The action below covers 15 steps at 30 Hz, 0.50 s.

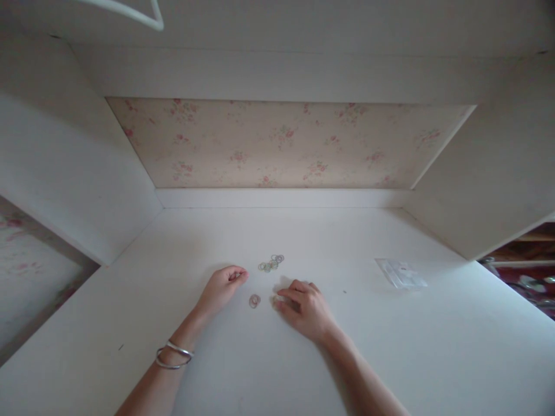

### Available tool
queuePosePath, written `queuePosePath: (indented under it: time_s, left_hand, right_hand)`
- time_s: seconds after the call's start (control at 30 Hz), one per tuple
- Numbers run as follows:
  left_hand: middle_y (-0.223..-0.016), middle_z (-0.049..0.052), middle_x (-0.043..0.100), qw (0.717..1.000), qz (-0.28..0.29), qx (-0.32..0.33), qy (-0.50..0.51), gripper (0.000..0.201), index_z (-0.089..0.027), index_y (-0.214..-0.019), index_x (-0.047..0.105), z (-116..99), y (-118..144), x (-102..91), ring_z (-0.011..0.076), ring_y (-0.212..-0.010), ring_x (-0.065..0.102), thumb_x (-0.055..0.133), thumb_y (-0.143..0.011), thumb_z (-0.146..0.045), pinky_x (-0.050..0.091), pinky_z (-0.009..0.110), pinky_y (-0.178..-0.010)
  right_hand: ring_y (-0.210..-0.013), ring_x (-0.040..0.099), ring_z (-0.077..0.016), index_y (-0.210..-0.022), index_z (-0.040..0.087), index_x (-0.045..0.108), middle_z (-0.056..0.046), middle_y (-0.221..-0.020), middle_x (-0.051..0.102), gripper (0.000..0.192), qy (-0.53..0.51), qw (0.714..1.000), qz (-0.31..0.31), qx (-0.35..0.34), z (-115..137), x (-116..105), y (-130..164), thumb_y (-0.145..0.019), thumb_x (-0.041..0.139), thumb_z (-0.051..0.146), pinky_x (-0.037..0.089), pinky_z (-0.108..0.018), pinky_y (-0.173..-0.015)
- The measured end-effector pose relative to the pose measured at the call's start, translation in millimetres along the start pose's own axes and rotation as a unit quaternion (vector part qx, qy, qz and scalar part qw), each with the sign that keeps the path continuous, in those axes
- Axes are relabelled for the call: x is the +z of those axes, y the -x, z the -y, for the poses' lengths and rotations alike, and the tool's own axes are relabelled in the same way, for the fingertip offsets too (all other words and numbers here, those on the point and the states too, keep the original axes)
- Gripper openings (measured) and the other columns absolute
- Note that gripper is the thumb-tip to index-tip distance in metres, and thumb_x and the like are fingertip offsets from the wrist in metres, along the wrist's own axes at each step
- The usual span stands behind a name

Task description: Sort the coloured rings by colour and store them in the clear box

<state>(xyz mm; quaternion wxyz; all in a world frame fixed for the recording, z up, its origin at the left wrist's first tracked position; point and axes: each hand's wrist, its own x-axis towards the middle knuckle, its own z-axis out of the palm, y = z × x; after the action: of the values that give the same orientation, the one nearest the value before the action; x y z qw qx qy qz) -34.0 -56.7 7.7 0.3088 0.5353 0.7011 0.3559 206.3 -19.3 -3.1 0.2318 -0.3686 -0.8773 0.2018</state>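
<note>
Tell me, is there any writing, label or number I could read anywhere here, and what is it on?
None can be read.
Clear plastic packet on the white desk: faint marks, too small and blurred to make out.
Flowered wallpaper panel: only a rose pattern, no words.
Small rings near the left hand and right hand, and the bangles: no lettering visible.

table [277,242]: bears everything listed. small pile of rings [271,263] near the middle, toward the back panel [286,144]. single ring [254,300] in front of the pile, lying between the two hands. left hand [221,289] just left of the single ring, fingertips drawn together, bangles [173,353] on its wrist nearer the front edge. right hand [306,309] just right of the single ring, fingertips on the table. flat packet [401,273] well apart to the right. side walls stand left and right of the table.
</note>
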Motion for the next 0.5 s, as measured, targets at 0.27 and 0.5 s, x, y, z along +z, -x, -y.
queuePosePath:
  time_s: [0.27,0.5]
  left_hand:
    - [-0.07,0.002,0.062,1.0,0.013,-0.005,0.008,0.041,-0.014,-0.088,0.066,1.5,-3.6,1.4,0.0152,-0.063,0.054,0.051,-0.077,-0.051,0.038,0.024,-0.057]
    - [-0.068,0.001,0.06,1.0,0.026,-0.005,0.004,0.04,-0.014,-0.089,0.066,-0.1,-3.5,0.8,0.0145,-0.062,0.052,0.052,-0.077,-0.049,0.036,0.023,-0.057]
  right_hand:
    - [-0.075,0.055,-0.0123,-0.083,0.028,0.069,0.001,-0.076,0.061,0.02,0.025,0.999,0.018,-0.006,6.2,0.8,-3.7,-0.087,0.05,0.033,0.033,-0.027,-0.075]
    - [-0.072,0.055,-0.0104,-0.075,0.027,0.069,0.003,-0.073,0.061,0.02,0.009,1.0,0.022,0.01,7.9,2.2,-5.7,-0.086,0.052,0.026,0.032,-0.026,-0.075]
